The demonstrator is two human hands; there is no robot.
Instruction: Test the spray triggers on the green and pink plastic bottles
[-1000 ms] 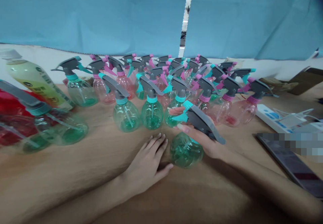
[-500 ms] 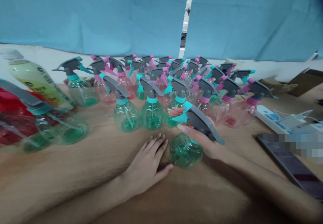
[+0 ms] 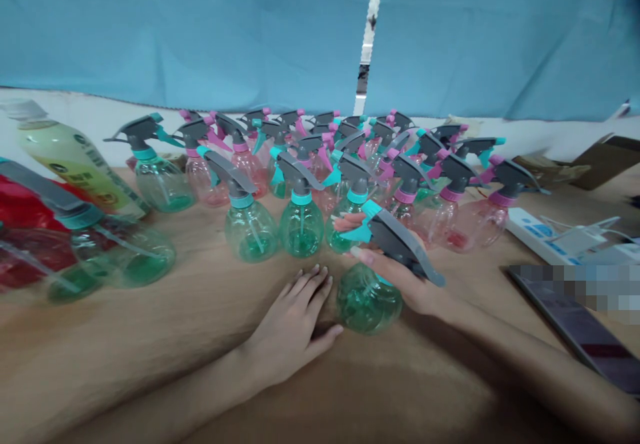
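My right hand (image 3: 400,276) is wrapped round the neck of a green spray bottle (image 3: 369,304) with a grey and turquoise trigger head. The bottle leans slightly, its nozzle pointing up and left; whether its base touches the table is hard to tell. Flat on the wooden table (image 3: 190,337), just left of that bottle, lies my left hand (image 3: 295,327), fingers spread and holding nothing. Right behind the hands stand more green spray bottles (image 3: 301,227), with pink spray bottles (image 3: 455,221) to their right.
Several more spray bottles fill the back of the table. At the left are two green spray bottles (image 3: 135,257), a red object (image 3: 30,211) and a tilted yellow-green bottle (image 3: 85,164). A power strip (image 3: 537,234) and a phone (image 3: 575,324) lie on the right; a blue cloth (image 3: 200,37) hangs behind.
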